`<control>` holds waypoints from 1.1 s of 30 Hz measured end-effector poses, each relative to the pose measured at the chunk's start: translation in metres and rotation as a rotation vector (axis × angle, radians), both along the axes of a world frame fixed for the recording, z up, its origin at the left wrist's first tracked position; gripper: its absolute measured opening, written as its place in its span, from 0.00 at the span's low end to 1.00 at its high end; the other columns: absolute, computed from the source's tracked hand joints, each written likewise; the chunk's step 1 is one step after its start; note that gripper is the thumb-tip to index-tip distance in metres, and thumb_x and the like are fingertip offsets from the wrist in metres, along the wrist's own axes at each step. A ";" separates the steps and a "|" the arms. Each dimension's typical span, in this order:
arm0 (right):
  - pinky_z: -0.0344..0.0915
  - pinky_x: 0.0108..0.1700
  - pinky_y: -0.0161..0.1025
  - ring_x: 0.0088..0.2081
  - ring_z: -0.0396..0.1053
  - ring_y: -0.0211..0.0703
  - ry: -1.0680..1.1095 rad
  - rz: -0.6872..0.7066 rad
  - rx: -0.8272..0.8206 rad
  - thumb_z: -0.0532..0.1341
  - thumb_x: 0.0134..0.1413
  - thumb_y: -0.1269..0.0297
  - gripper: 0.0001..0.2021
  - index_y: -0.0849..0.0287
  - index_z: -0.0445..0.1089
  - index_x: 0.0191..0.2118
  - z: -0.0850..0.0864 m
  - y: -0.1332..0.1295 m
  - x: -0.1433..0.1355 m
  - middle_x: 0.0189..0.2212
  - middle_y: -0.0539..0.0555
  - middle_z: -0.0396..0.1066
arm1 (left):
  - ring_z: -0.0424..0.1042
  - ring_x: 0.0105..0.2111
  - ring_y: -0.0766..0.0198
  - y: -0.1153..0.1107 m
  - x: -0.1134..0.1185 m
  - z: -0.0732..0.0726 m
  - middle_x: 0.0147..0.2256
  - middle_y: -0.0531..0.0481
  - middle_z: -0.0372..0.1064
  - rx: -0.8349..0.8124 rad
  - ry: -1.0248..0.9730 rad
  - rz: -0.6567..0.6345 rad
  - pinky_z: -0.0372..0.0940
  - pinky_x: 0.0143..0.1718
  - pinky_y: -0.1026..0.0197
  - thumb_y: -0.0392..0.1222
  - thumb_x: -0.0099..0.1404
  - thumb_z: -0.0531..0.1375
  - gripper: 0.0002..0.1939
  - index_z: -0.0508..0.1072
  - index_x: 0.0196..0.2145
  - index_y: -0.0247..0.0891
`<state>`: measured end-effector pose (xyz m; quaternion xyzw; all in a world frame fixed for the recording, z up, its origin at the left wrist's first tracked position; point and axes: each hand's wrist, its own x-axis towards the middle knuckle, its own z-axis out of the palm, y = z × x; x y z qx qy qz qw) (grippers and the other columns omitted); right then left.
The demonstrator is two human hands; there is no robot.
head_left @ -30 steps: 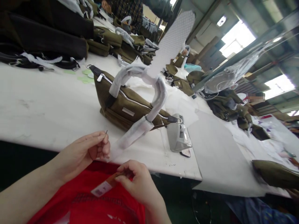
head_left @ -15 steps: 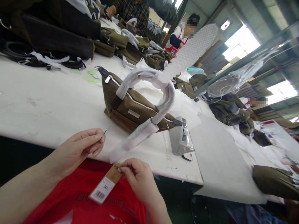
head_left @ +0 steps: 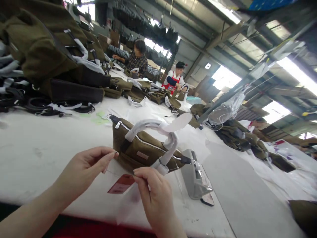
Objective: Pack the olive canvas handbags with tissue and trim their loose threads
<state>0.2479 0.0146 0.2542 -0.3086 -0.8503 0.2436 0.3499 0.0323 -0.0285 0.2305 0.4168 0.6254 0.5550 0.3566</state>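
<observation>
The olive handbag (head_left: 133, 148) stands upright on the white table, its silver zip closed and its handles (head_left: 148, 125) wrapped in white film. My left hand (head_left: 85, 170) is by the bag's lower left side, thumb and finger pinched on a thin dark strand whose tip barely shows. Close in front of the bag, my right hand (head_left: 156, 193) pinches the end of a hang tag (head_left: 121, 184). The tag looks reddish and slightly blurred, and its print is unreadable. Whether the strand runs to the tag cannot be made out.
Behind the bag's right end is a grey dispenser-like box (head_left: 192, 175), with a phone-like object (head_left: 208, 199) beside it. Piled olive bags (head_left: 49, 56) cover the far left. Green paper scraps (head_left: 100, 118) lie behind the bag. Two people work across the table.
Both hands have moved forward from my lap to the front of the bag, the tag coming along in the right one. The head view has tipped upward.
</observation>
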 end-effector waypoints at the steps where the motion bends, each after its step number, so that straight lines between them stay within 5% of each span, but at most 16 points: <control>1: 0.67 0.42 0.32 0.38 0.75 0.39 -0.008 0.010 0.010 0.58 0.64 0.70 0.06 0.55 0.72 0.39 0.006 0.005 -0.007 0.36 0.51 0.78 | 0.63 0.24 0.65 0.009 -0.004 0.005 0.20 0.54 0.63 0.031 0.021 0.023 0.60 0.27 0.65 0.58 0.59 0.63 0.18 0.77 0.35 0.40; 5: 0.66 0.42 0.33 0.38 0.76 0.41 -0.112 0.036 0.091 0.58 0.64 0.69 0.07 0.56 0.74 0.41 0.023 0.021 -0.029 0.37 0.52 0.79 | 0.60 0.20 0.67 0.049 -0.018 0.026 0.19 0.57 0.61 0.125 0.076 0.039 0.56 0.22 0.67 0.57 0.62 0.61 0.17 0.75 0.36 0.39; 9: 0.67 0.40 0.36 0.37 0.76 0.43 -0.192 -0.019 0.102 0.58 0.63 0.70 0.08 0.57 0.75 0.41 0.029 0.036 -0.042 0.35 0.53 0.79 | 0.66 0.24 0.65 0.088 -0.032 0.037 0.25 0.52 0.72 0.107 0.259 -0.193 0.58 0.24 0.66 0.55 0.64 0.58 0.16 0.76 0.33 0.39; 13: 0.71 0.39 0.39 0.35 0.76 0.46 -0.188 -0.213 0.004 0.58 0.62 0.70 0.09 0.58 0.76 0.40 0.022 0.054 -0.049 0.32 0.55 0.78 | 0.70 0.30 0.62 0.112 -0.039 0.034 0.29 0.51 0.75 0.126 0.299 -0.363 0.62 0.29 0.67 0.51 0.64 0.57 0.14 0.77 0.31 0.40; 19: 0.74 0.23 0.34 0.34 0.77 0.46 0.016 -0.386 -0.392 0.60 0.57 0.64 0.08 0.57 0.78 0.38 0.009 0.074 -0.068 0.36 0.56 0.77 | 0.55 0.14 0.70 0.111 -0.046 0.035 0.20 0.56 0.66 0.021 0.145 -0.525 0.48 0.15 0.66 0.50 0.60 0.59 0.12 0.75 0.27 0.39; 23: 0.75 0.21 0.36 0.31 0.77 0.48 0.044 -0.556 -0.695 0.64 0.54 0.59 0.08 0.56 0.78 0.30 0.001 0.075 -0.078 0.29 0.54 0.77 | 0.62 0.19 0.67 0.106 -0.049 0.041 0.22 0.54 0.71 0.019 0.246 -0.568 0.52 0.20 0.66 0.46 0.60 0.57 0.11 0.77 0.27 0.40; 33: 0.69 0.23 0.34 0.27 0.76 0.43 -0.091 -0.401 -0.389 0.65 0.57 0.56 0.08 0.52 0.80 0.37 -0.018 0.077 -0.063 0.28 0.51 0.79 | 0.65 0.25 0.65 0.111 -0.051 0.041 0.24 0.54 0.71 0.060 0.458 -0.649 0.54 0.24 0.67 0.44 0.61 0.57 0.12 0.78 0.25 0.42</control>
